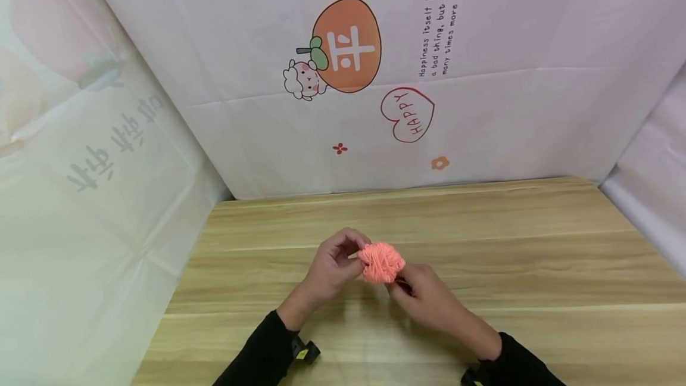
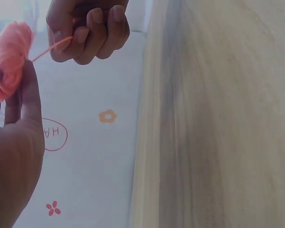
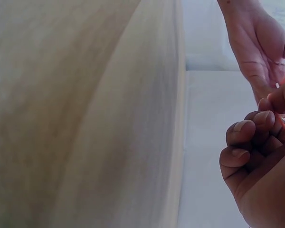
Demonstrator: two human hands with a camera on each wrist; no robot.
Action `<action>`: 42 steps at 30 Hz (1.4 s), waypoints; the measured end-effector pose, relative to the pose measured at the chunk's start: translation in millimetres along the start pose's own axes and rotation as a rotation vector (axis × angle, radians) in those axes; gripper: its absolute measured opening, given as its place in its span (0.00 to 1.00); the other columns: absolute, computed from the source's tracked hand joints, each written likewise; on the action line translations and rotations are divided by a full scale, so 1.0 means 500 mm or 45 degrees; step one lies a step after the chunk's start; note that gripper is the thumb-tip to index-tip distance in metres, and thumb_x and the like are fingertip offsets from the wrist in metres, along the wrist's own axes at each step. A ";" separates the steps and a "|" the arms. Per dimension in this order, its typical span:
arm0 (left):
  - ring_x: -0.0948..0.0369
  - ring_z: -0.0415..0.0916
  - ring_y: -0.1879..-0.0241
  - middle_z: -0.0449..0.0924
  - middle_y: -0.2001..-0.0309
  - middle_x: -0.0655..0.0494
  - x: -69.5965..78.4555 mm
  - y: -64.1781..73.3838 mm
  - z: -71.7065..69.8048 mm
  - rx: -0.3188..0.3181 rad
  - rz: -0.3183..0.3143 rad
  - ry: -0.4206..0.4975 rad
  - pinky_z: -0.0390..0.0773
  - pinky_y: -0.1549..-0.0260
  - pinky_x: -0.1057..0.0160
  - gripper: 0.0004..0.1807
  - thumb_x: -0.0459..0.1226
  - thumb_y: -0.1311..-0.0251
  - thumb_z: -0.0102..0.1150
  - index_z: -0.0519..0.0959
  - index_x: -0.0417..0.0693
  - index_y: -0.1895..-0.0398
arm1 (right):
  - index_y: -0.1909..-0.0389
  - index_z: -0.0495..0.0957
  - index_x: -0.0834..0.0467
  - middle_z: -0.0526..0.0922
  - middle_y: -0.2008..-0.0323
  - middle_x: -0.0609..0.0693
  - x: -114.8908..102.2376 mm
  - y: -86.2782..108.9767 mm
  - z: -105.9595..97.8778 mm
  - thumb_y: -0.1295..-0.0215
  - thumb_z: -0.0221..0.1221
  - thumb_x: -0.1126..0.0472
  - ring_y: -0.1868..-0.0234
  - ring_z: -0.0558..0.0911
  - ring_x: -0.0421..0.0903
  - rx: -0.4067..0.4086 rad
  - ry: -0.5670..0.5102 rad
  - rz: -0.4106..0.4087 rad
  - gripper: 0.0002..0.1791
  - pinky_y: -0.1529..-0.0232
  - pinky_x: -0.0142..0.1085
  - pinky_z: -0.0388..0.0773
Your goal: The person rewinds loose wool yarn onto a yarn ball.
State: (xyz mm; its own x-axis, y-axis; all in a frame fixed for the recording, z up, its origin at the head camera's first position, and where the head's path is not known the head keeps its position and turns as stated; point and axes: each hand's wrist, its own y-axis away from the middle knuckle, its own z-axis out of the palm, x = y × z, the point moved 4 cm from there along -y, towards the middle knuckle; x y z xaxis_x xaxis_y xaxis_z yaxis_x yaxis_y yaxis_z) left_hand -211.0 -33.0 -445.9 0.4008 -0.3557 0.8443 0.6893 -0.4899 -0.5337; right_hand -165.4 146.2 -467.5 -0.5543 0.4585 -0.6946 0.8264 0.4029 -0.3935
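A small ball of coral-pink yarn (image 1: pixel 382 262) is held above the wooden table, between the two hands. The left hand (image 1: pixel 333 265) grips it at its left side with thumb and fingers, as the left wrist view also shows. From the yarn ball (image 2: pixel 12 59) a single strand (image 2: pixel 50 49) runs to the right hand (image 2: pixel 89 31), whose thumb and index finger pinch it while the other fingers curl in. In the right wrist view the right hand (image 3: pixel 266 166) covers most of the yarn; just a bit of pink shows at the edge.
The wooden table (image 1: pixel 257 231) extends around both hands. Behind it hangs a white printed cloth (image 1: pixel 241 124), with more cloth (image 1: pixel 134 243) at the left and right sides. Black sleeves (image 1: pixel 262 347) with wrist-worn devices (image 1: pixel 306 351) cover the forearms.
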 end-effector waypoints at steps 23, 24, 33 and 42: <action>0.51 0.72 0.60 0.73 0.58 0.44 0.024 -0.004 0.000 0.237 -0.281 -0.309 0.80 0.68 0.63 0.11 0.19 0.45 0.55 0.73 0.34 0.59 | 0.73 0.69 0.43 0.64 0.82 0.35 -0.017 -0.002 -0.005 0.31 0.54 0.65 0.82 0.64 0.31 0.012 -0.039 -0.048 0.14 0.84 0.26 0.63; 0.51 0.72 0.59 0.73 0.58 0.44 0.023 -0.003 0.000 0.233 -0.289 -0.319 0.80 0.68 0.62 0.11 0.19 0.46 0.55 0.73 0.34 0.59 | 0.73 0.69 0.43 0.65 0.82 0.35 -0.018 -0.002 -0.005 0.30 0.54 0.64 0.82 0.64 0.31 0.013 -0.037 -0.046 0.14 0.84 0.26 0.63; 0.52 0.74 0.60 0.75 0.59 0.44 0.021 -0.003 0.012 0.095 -0.334 -0.411 0.81 0.64 0.49 0.13 0.19 0.48 0.55 0.75 0.36 0.60 | 0.70 0.73 0.47 0.68 0.80 0.37 -0.021 -0.003 -0.018 0.32 0.55 0.66 0.81 0.67 0.33 0.049 -0.012 -0.039 0.10 0.83 0.26 0.66; 0.53 0.76 0.60 0.76 0.62 0.44 0.021 -0.002 0.027 -0.033 -0.366 -0.461 0.80 0.71 0.62 0.13 0.18 0.50 0.54 0.75 0.37 0.61 | 0.70 0.73 0.50 0.69 0.79 0.39 -0.017 -0.006 -0.026 0.28 0.53 0.62 0.81 0.67 0.36 0.061 -0.029 -0.048 0.09 0.82 0.27 0.65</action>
State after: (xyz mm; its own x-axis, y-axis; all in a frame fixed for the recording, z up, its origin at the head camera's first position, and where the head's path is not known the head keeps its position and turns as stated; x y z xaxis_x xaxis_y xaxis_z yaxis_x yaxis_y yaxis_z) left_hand -199.2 -25.4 -435.6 0.3837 0.0960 0.9185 0.7897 -0.5497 -0.2724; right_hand -164.3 151.4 -452.6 -0.5835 0.4254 -0.6918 0.8088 0.3810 -0.4479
